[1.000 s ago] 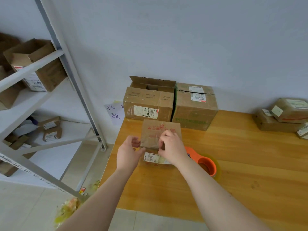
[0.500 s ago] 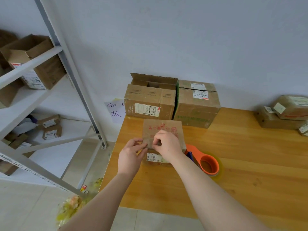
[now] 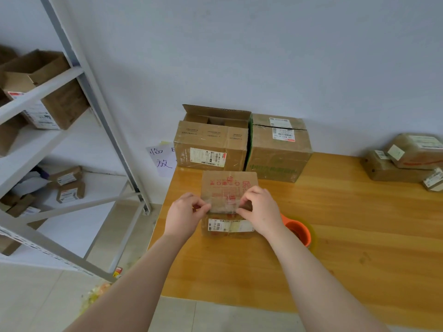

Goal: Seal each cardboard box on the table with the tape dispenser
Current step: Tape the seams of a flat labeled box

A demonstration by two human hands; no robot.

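A small cardboard box [image 3: 229,188] with red print on top and a barcode label on its front stands near the table's left edge. My left hand [image 3: 185,214] pinches its near left top edge. My right hand [image 3: 260,209] pinches the near right top edge. An orange tape dispenser [image 3: 298,232] with clear tape lies on the table just right of the box, partly hidden behind my right wrist. Two bigger boxes stand against the wall: the left one [image 3: 211,146] has open flaps, the right one [image 3: 279,149] is closed.
The wooden table [image 3: 335,224] has several small parcels [image 3: 405,161] at the far right. A grey metal shelf rack [image 3: 96,111] with boxes stands to the left. A handwritten paper sign [image 3: 161,159] hangs by the wall. Litter lies on the floor [image 3: 96,295].
My right hand slid from the box's top middle to its near right edge. My left hand closed onto the near left edge. The box looks unmoved.
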